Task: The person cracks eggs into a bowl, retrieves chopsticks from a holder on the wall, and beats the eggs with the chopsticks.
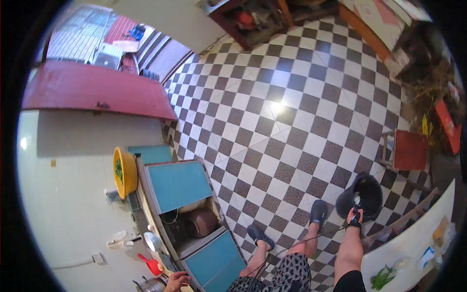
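Patterned shorts (292,272) nearest, left of black bucket (344,203); person's right hand (355,215) at bucket's near rim, probably best kept low, left hand (177,281) well left, can't tell either grip.

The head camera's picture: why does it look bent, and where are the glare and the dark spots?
Head view: black, rounded edges and a bowed table edge, probably a wide lens; head view: glare spot on the floor, bluish sheen above it, small glint on the left wall; head view: bucket too dark inside to read well, right hand a little soft.
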The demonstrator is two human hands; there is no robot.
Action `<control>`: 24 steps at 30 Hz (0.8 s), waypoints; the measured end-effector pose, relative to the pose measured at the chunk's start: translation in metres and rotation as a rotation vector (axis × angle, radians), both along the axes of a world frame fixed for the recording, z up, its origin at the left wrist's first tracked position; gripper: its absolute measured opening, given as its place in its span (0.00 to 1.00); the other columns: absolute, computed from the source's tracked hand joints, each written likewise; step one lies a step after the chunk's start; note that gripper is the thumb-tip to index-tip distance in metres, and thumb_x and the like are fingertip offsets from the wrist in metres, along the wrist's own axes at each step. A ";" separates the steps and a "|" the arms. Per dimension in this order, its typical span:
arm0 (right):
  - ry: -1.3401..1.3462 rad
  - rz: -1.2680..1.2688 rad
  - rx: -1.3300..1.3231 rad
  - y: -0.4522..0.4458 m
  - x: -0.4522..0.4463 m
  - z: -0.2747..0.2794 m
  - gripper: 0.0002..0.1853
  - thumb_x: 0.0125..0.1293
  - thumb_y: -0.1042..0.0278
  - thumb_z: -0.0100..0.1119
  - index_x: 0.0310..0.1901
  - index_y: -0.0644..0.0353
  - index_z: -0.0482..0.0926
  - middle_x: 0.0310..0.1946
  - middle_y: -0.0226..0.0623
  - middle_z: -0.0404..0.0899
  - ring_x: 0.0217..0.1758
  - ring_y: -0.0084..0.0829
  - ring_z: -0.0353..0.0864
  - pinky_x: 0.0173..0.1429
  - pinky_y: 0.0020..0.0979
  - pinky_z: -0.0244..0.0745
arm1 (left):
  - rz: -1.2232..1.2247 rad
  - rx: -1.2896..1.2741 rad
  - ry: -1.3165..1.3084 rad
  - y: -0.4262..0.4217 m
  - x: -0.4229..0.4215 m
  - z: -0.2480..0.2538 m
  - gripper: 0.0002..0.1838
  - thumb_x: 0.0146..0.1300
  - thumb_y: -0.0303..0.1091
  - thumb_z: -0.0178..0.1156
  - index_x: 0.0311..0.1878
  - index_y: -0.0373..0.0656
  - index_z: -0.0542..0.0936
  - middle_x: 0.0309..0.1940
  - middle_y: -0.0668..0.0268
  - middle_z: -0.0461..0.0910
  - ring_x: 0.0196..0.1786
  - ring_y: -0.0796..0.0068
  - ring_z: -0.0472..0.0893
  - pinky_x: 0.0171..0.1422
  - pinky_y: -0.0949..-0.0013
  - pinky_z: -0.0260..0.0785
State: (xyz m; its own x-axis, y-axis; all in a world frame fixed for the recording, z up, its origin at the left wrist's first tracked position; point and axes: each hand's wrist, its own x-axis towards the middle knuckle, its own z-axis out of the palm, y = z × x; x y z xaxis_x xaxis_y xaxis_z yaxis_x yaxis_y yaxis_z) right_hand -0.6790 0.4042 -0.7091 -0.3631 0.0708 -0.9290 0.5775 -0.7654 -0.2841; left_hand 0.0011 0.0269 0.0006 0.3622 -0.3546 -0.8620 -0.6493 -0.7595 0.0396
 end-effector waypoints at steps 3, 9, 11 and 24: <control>0.025 0.423 -0.012 -0.099 -0.023 0.067 0.14 0.59 0.54 0.76 0.41 0.49 0.83 0.37 0.28 0.86 0.32 0.30 0.84 0.31 0.32 0.86 | -0.004 -0.108 0.223 -0.014 0.072 -0.081 0.26 0.82 0.41 0.61 0.77 0.43 0.74 0.59 0.56 0.86 0.54 0.58 0.90 0.60 0.56 0.85; -0.079 1.740 1.365 -0.223 0.080 0.185 0.40 0.60 0.34 0.70 0.55 0.72 0.88 0.49 0.52 0.92 0.57 0.49 0.90 0.64 0.45 0.81 | 0.209 -0.265 0.354 -0.018 0.149 -0.060 0.22 0.79 0.30 0.60 0.72 0.33 0.75 0.53 0.53 0.89 0.48 0.63 0.90 0.51 0.63 0.85; 0.090 1.878 1.287 -0.282 0.117 0.251 0.41 0.60 0.34 0.67 0.55 0.71 0.88 0.59 0.56 0.88 0.66 0.52 0.86 0.70 0.46 0.78 | 0.248 -0.319 0.385 -0.017 0.175 -0.055 0.22 0.79 0.30 0.60 0.72 0.33 0.75 0.53 0.53 0.89 0.47 0.64 0.90 0.51 0.64 0.85; 0.598 2.329 0.954 -0.613 0.393 0.296 0.26 0.49 0.46 0.79 0.38 0.64 0.91 0.42 0.55 0.92 0.52 0.52 0.91 0.61 0.44 0.83 | 0.469 -0.324 0.047 0.104 0.283 -0.043 0.18 0.82 0.38 0.60 0.66 0.38 0.82 0.50 0.60 0.89 0.46 0.69 0.88 0.52 0.64 0.82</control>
State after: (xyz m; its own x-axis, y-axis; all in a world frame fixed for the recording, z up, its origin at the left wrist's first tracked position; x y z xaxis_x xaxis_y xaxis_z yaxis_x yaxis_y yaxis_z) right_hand -0.2858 -0.2090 -0.4134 -0.4889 -0.4603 -0.7411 -0.3123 0.8855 -0.3440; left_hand 0.2836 0.1306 -0.0424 0.5086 -0.4144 -0.7547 -0.2380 -0.9101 0.3393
